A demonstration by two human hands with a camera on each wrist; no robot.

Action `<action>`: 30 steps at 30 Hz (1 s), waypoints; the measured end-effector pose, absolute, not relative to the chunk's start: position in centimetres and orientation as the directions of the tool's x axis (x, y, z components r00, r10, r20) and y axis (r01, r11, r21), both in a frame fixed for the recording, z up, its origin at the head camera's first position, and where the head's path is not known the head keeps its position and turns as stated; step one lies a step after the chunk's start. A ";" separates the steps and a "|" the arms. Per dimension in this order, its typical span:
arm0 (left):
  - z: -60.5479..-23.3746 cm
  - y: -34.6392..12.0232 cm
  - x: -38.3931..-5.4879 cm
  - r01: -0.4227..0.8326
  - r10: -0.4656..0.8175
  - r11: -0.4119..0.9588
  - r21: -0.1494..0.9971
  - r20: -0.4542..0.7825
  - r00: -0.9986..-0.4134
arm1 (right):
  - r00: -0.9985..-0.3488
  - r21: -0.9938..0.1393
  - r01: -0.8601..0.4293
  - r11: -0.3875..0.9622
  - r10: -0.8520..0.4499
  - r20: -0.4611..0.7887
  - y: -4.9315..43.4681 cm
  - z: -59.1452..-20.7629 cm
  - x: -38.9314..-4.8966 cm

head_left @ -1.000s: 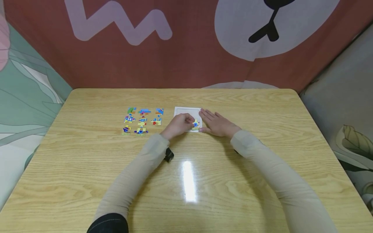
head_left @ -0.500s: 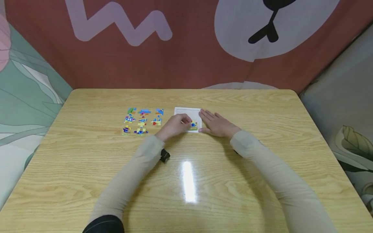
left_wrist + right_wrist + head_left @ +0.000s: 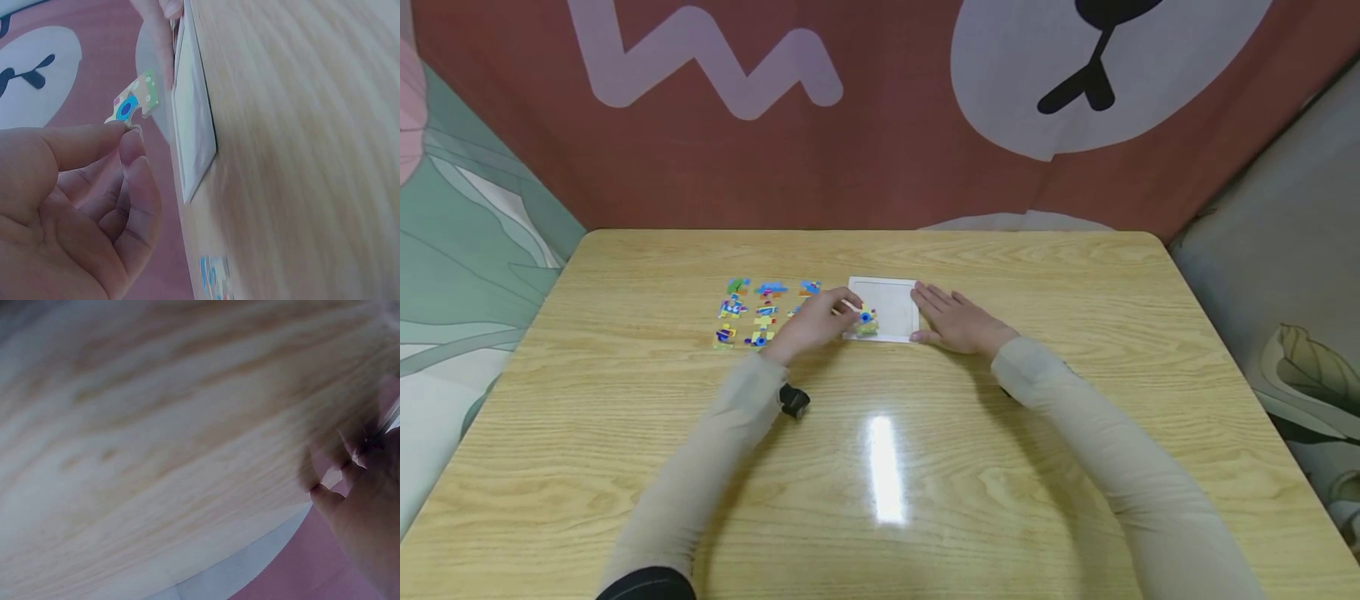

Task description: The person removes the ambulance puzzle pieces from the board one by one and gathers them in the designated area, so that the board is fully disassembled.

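In the head view, my left hand (image 3: 820, 318) pinches a jigsaw piece (image 3: 867, 319) over the left part of a white puzzle frame (image 3: 895, 308). The left wrist view shows thumb and forefinger on the edge of this piece (image 3: 131, 106), which has a blue round, yellow and green print with small white flowers; it hangs above the surface. My right hand (image 3: 953, 319) lies with straight fingers along the frame's right edge. In the right wrist view only part of that hand (image 3: 369, 512) shows, at the right margin.
Several loose jigsaw pieces (image 3: 766, 310) lie in rows left of the frame, partly covered by the left hand. All of this lies on a wood-grain table (image 3: 970, 500), with a reddish patterned cloth (image 3: 895, 167) behind its far edge.
My left hand has moved left with the jigsaw piece, from the frame's lower right to its left side. The right hand has stayed at the frame's right edge.
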State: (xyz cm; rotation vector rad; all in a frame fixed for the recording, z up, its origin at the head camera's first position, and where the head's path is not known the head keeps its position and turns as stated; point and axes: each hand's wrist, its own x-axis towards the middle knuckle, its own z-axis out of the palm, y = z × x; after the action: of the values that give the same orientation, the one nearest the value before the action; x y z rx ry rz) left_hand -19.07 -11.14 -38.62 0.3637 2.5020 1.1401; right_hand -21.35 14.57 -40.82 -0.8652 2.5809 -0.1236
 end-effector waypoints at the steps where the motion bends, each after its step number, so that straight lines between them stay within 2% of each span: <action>1: -38.5 -11.5 -19.0 0.083 0.378 0.639 0.764 -0.219 -0.899 | -0.721 -0.213 -0.557 0.803 -0.595 -0.356 14.6 -40.8 -21.3; 20: -38.0 -15.4 -18.6 0.161 0.368 0.662 0.732 -0.130 -0.921 | -0.717 -0.202 -0.569 0.797 -0.601 -0.354 14.7 -41.0 -21.5; 30: -38.0 -17.1 -18.5 0.125 0.361 0.684 0.719 -0.185 -0.914 | -0.716 -0.206 -0.568 0.797 -0.601 -0.354 14.7 -40.9 -21.6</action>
State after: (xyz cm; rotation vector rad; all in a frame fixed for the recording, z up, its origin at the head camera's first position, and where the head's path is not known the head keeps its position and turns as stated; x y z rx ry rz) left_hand -18.51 -17.07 -38.01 0.3840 2.5859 1.0706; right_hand -21.55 14.65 -40.94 -0.8801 2.5798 -0.1146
